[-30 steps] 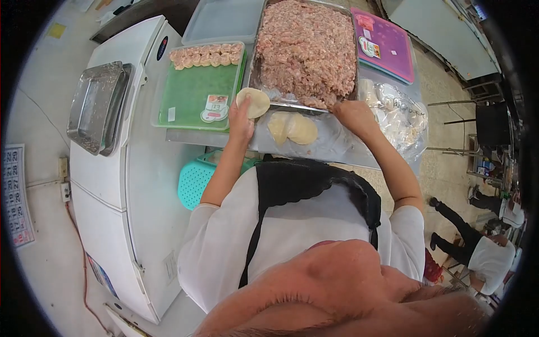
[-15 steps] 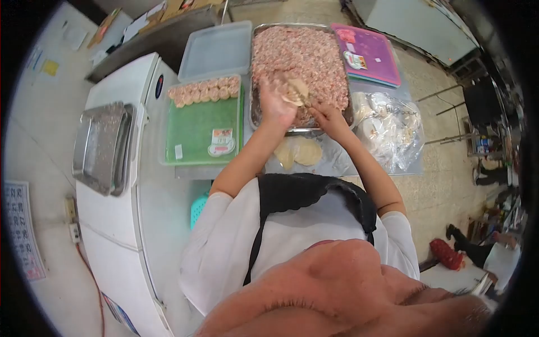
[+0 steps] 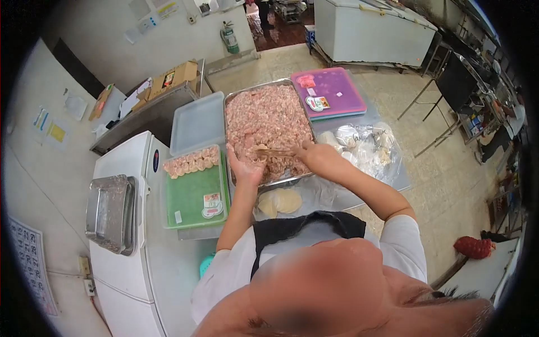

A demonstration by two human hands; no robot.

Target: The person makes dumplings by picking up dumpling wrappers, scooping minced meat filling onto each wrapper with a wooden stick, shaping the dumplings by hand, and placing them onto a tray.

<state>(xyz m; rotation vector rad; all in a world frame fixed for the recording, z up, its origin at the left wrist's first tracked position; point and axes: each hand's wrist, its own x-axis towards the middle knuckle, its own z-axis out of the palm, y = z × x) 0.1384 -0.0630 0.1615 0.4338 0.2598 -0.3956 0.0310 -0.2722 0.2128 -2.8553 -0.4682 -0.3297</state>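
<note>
My left hand [image 3: 247,169] is cupped at the near left side of a large metal tray [image 3: 273,182] heaped with raw ground meat [image 3: 269,112]. In it sits a round dough wrapper [image 3: 261,149], partly hidden by meat and fingers. My right hand [image 3: 323,161] grips a flat wooden spatula [image 3: 276,152], whose tip reaches over to the wrapper. Several flat round wrappers [image 3: 287,200] lie on the table in front of me. To the left, a green tray [image 3: 188,196] bears rows of meat-filled dumplings [image 3: 192,162] along its far end.
Right of the meat stands a purple tray [image 3: 339,92] with a label, and nearer a clear plastic bag [image 3: 365,151] of pale rounds. A translucent tray [image 3: 196,123] lies at the back left. Stacked metal trays [image 3: 109,213] rest on the white fridge [image 3: 126,281].
My view has tilted up, showing more of the room. The spatula has come across to the wrapper in my left hand, and my right hand has moved away to the right.
</note>
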